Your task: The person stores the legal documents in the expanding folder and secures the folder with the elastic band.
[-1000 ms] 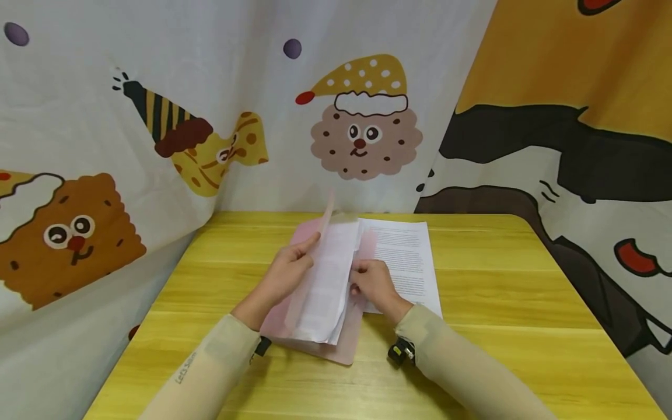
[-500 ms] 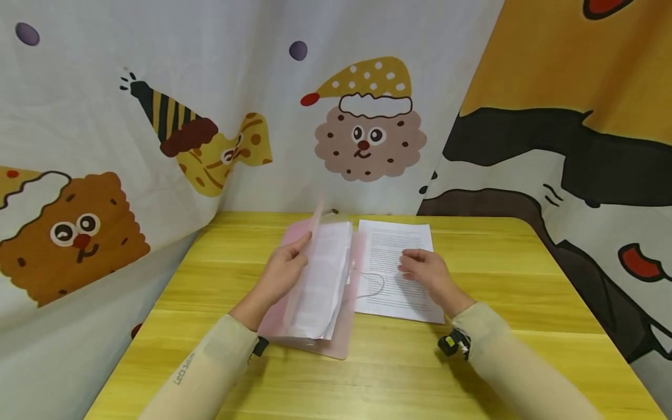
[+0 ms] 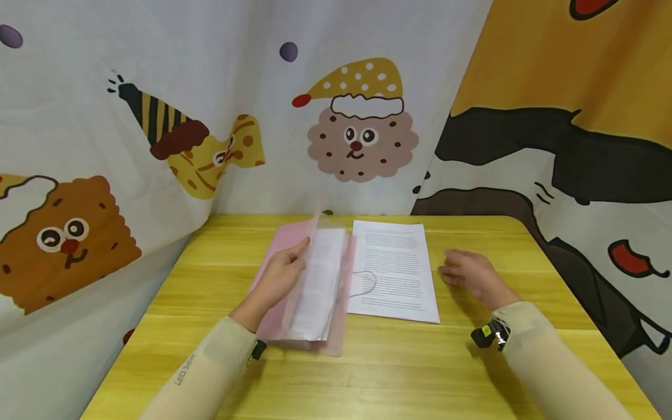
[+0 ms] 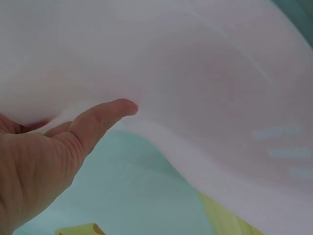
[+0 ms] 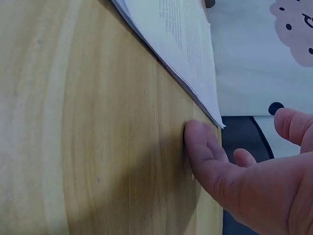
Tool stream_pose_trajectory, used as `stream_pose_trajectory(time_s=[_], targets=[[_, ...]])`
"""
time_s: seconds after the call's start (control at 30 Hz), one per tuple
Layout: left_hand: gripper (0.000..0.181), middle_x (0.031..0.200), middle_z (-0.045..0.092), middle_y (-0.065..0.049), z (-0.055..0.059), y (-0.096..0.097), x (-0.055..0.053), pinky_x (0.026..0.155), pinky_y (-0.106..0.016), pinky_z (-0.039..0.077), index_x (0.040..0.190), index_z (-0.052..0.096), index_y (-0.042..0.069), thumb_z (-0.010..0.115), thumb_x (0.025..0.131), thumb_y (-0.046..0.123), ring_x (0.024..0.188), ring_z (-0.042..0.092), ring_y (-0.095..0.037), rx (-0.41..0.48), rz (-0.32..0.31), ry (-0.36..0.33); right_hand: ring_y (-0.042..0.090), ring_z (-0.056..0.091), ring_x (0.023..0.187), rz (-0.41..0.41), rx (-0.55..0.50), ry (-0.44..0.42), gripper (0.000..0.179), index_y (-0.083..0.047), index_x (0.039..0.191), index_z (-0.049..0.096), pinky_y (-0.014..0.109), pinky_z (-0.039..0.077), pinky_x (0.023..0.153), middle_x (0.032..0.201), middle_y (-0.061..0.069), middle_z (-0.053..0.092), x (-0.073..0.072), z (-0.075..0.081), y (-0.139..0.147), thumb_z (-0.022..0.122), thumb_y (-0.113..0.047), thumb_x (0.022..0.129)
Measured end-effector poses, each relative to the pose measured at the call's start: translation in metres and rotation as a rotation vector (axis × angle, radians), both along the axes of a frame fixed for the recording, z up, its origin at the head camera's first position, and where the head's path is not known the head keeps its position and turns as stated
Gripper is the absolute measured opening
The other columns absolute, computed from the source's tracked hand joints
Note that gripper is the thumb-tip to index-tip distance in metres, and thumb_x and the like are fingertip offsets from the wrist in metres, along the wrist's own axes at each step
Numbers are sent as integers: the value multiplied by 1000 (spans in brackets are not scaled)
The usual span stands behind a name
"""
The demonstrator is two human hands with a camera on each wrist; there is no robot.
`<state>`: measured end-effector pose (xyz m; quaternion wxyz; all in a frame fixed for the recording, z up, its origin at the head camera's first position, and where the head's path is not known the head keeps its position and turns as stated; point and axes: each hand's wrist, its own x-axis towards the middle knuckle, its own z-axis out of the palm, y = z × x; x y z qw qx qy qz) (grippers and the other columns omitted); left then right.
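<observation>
On a yellow wood-grain table point(image 3: 399, 373), a pink folder point(image 3: 283, 239) lies open, its long axis running from six o'clock to just past twelve. The left hand point(image 3: 278, 277), at its nine o'clock side, pinches a raised leaf, thumb straight; its other fingers are mostly hidden. At the folder's three o'clock, a cord loop point(image 3: 375, 283) crosses printed sheets point(image 3: 396, 256). Farther toward three, the right hand point(image 3: 472, 274) has fingers loosely bent.
</observation>
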<state>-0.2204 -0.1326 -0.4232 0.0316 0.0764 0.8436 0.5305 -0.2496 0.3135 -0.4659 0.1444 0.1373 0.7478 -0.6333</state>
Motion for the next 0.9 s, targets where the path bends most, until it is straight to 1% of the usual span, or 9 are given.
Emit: stream_pose_trajectory(time_s=[0.07,0.23,0.4,0.5,0.57,0.67,0.7,0.83,0.9], targets=[[61,168,45,1,-2,1,0,48,-24,30,161,47,13,48,100,10,71,40,-18,-6,0,4,41,47,152,0,-20,-25,89,6,169,4,42,53,115,175,30,20,-2,1,-1,48,-45,112],[61,168,45,-1,-5,3,1,47,-24,26,161,47,12,48,100,8,56,31,-13,5,-18,7,29,66,134,22,-65,-69,88,1,171,1,42,56,111,174,27,24,-7,-1,-3,46,-46,112],[62,168,45,-1,-11,5,1,45,-23,25,161,47,12,48,99,8,49,21,-7,0,-23,1,19,70,121,55,-139,-80,87,-4,172,6,38,59,106,174,28,24,-12,-4,-5,49,-49,111],[61,168,46,0,-13,5,2,44,-23,25,161,48,14,48,100,10,49,21,-8,-5,-15,-11,13,70,109,73,-186,-95,77,-6,167,24,31,61,95,156,26,53,-16,-8,-6,52,-50,110],[61,168,45,1,-13,5,2,44,-23,26,161,48,16,48,100,11,50,22,-11,-5,-12,-18,12,66,100,93,-196,-102,68,-6,155,35,27,59,86,133,15,68,-17,-10,-8,54,-52,109],[61,168,45,1,-14,6,2,46,-24,28,161,48,17,48,101,11,57,34,-16,-13,-6,-16,11,60,92,143,-169,-96,59,-5,145,42,25,53,79,109,-4,70,-18,-14,-13,50,-52,111],[61,168,45,0,-13,6,1,48,-24,29,161,48,16,48,100,11,65,43,-19,-17,-4,-8,11,58,92,152,-158,-93,60,-5,146,44,25,52,79,107,-5,70,-18,-14,-16,50,-53,110],[60,168,45,0,-11,5,2,53,-26,33,160,48,16,48,101,11,83,48,-26,-34,6,4,10,62,96,197,-44,-37,68,5,154,45,26,54,83,110,-5,74,-17,-14,-28,51,-48,111],[60,168,45,1,-9,5,3,53,-26,32,160,48,16,48,101,12,77,43,-26,-32,5,-1,10,66,95,184,79,-6,67,7,153,50,26,56,83,113,1,76,-15,-12,-37,57,-43,110]])
